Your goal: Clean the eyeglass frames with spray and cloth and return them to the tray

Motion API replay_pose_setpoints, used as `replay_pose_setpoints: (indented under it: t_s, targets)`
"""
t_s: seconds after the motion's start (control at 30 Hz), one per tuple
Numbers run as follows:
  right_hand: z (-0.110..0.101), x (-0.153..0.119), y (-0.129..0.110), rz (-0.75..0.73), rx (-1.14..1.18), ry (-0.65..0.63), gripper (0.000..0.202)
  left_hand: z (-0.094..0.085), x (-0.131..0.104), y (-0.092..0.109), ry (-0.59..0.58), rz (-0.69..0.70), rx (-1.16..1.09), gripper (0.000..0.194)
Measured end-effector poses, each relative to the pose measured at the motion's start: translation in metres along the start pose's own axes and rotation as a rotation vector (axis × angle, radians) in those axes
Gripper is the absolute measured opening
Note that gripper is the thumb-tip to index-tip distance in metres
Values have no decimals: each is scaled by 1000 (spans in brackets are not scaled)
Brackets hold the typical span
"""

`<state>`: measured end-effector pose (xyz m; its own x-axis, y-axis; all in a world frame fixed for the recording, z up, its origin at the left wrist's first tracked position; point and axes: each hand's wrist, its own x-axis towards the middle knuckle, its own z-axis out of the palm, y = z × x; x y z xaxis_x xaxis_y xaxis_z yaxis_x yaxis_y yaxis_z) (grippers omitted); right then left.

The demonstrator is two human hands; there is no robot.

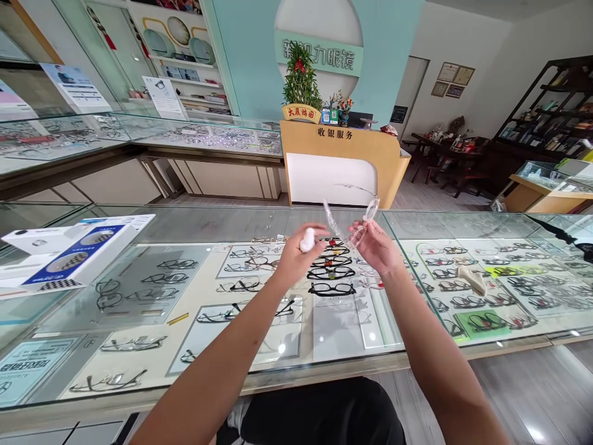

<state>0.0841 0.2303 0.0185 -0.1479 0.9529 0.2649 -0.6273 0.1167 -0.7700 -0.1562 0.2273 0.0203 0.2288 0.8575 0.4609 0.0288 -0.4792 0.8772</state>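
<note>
Clear-framed eyeglasses are pinched in my right hand, held up over the glass counter with their temples unfolded. My left hand is closed around a small white object, possibly a bottle or a wad of cloth, just left of the glasses. Beneath the counter's glass, between my hands, black-framed glasses lie in a column. Other pairs are laid out in rows on both sides.
A blue and white box stands on the counter at the left. A beige object rests on the glass to the right. Beyond are a wooden cashier desk with a plant and more display cases.
</note>
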Motion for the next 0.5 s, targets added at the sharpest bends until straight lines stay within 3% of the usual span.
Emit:
replay_pose_setpoints:
  t_s: [0.07, 0.13, 0.23, 0.33, 0.5]
  targets:
    - [4, -2, 2, 15, -14, -11, 21, 3, -5, 3, -72, 189, 218, 29]
    - [8, -3, 5, 31, -14, -22, 21, 6, -9, 2, -147, 276, 335, 39]
    - [12, -4, 7, 44, 6, -22, 24, 10, -12, -7, -170, 282, 412, 34]
    - [14, -4, 6, 33, 26, -3, 26, 12, -11, -16, -93, 245, 457, 21]
    - [16, -5, 3, 17, 42, 2, 28, 15, -12, -12, -62, 171, 357, 24]
